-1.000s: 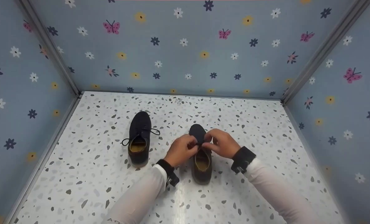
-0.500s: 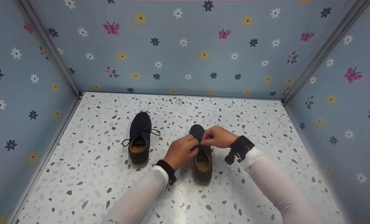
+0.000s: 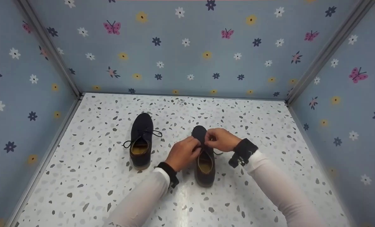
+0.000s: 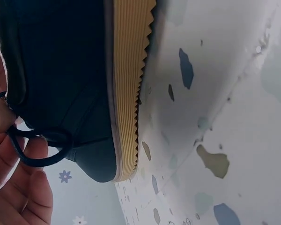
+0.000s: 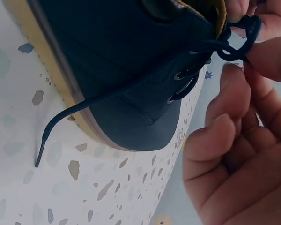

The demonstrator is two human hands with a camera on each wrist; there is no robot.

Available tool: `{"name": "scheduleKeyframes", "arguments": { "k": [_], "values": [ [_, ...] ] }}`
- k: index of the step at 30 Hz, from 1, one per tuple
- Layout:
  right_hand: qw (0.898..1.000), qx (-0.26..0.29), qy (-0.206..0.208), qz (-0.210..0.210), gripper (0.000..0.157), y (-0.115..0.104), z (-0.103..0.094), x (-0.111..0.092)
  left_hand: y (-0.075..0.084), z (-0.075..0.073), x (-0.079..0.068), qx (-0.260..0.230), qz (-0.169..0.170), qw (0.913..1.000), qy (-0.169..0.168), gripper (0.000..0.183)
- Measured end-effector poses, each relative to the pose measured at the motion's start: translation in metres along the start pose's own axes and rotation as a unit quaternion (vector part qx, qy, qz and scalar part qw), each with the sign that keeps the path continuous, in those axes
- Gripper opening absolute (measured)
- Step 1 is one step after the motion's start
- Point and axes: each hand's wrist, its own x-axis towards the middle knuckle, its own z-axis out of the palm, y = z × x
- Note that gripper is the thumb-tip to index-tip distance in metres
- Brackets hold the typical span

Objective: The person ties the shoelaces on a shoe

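A dark lace-up shoe [image 3: 205, 178] stands on the speckled surface, toe pointing away from me. My left hand [image 3: 182, 154] is at its lacing from the left, pinching the shoelace; a lace loop [image 4: 35, 162] hangs by the fingers in the left wrist view. From the right, my right hand [image 3: 222, 139] pinches a small loop of the same shoelace [image 5: 126, 86] between thumb and forefinger. One loose lace end drapes over the shoe's side and sole in the right wrist view. The knot itself is mostly hidden by fingers.
A matching shoe [image 3: 141, 124] stands to the left, its lace tied in a bow with loops on both sides. Blue panels [image 3: 187, 60] with flowers and butterflies rise behind and at both sides of the white speckled surface [image 3: 112, 176].
My right hand has shifted a little and turned at the laces. The left hand's fingers have closed in over the shoe's lacing. A loose lace end now shows at the shoe's right side.
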Motion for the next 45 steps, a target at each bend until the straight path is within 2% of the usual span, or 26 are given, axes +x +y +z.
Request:
{"name": "scheduleKeyframes", "arguments": {
  "k": [5, 8, 13, 17, 22, 31, 34, 39, 45],
  "values": [
    [0.999, 0.014, 0.046, -0.004, 0.008, 0.001, 0.001, -0.001, 0.0, -0.002, 0.002, -0.021, -0.023, 0.9991, -0.03, 0.009],
    [0.998, 0.003, 0.067, -0.009, 0.004, 0.001, 0.0, -0.001, -0.001, -0.006, 0.005, -0.038, -0.027, 0.9981, -0.04, 0.014],
    [0.997, -0.027, 0.078, -0.008, 0.016, 0.005, -0.001, -0.003, -0.004, -0.016, 0.008, -0.088, -0.033, 0.9951, -0.032, 0.033],
    [0.995, -0.057, 0.081, -0.015, 0.013, 0.01, -0.001, -0.005, -0.01, -0.021, 0.008, -0.108, -0.046, 0.9929, -0.016, 0.029],
    [0.991, -0.099, 0.085, -0.028, 0.011, 0.013, 0.0, -0.006, -0.016, -0.024, 0.008, -0.108, -0.05, 0.9928, -0.012, 0.01],
    [0.977, -0.187, 0.08, -0.062, 0.014, 0.015, -0.003, -0.014, -0.02, -0.033, 0.002, -0.077, -0.036, 0.9964, -0.01, 0.005],
    [0.975, -0.197, 0.085, -0.06, 0.012, 0.019, -0.005, -0.018, -0.021, -0.036, 0.001, -0.071, -0.035, 0.9967, -0.016, 0.008],
    [0.974, -0.197, 0.091, -0.068, 0.009, 0.027, -0.006, -0.025, -0.021, -0.042, 0.0, -0.076, -0.032, 0.9956, -0.045, 0.009],
    [0.973, -0.183, 0.113, -0.08, 0.008, 0.036, -0.006, -0.033, -0.023, -0.047, -0.002, -0.071, -0.003, 0.9951, -0.069, 0.008]
  ]
}}
